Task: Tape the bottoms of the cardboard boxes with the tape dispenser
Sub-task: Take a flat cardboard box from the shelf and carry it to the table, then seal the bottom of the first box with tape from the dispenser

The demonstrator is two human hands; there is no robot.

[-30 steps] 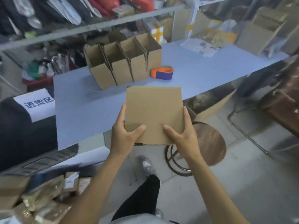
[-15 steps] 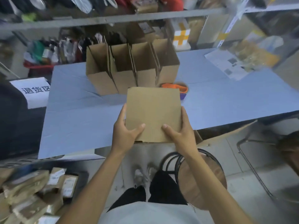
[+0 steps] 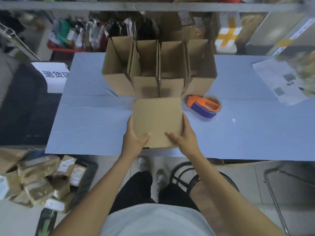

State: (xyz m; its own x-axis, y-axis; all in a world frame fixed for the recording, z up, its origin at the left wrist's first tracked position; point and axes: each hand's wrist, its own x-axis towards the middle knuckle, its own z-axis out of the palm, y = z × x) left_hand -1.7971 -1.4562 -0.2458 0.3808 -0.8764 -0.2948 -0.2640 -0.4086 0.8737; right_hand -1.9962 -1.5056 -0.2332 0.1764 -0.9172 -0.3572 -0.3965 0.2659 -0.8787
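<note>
A flat brown cardboard box is held over the near part of the blue table. My left hand grips its left edge, thumb on top. Its right edge is gripped by my right hand, thumb also on top. An orange and purple tape dispenser lies on the table just right of the box. Behind the held box stands a row of several open cardboard boxes, side by side.
A printed paper sheet lies at the table's right. Shelves with bags and cartons run behind the table. Wrapped parcels are piled on the floor at left. A round stool stands under the table's front edge.
The view has swung to face the table squarely, and both hands have carried the flat box forward over the table, close to the row of boxes and the dispenser.
</note>
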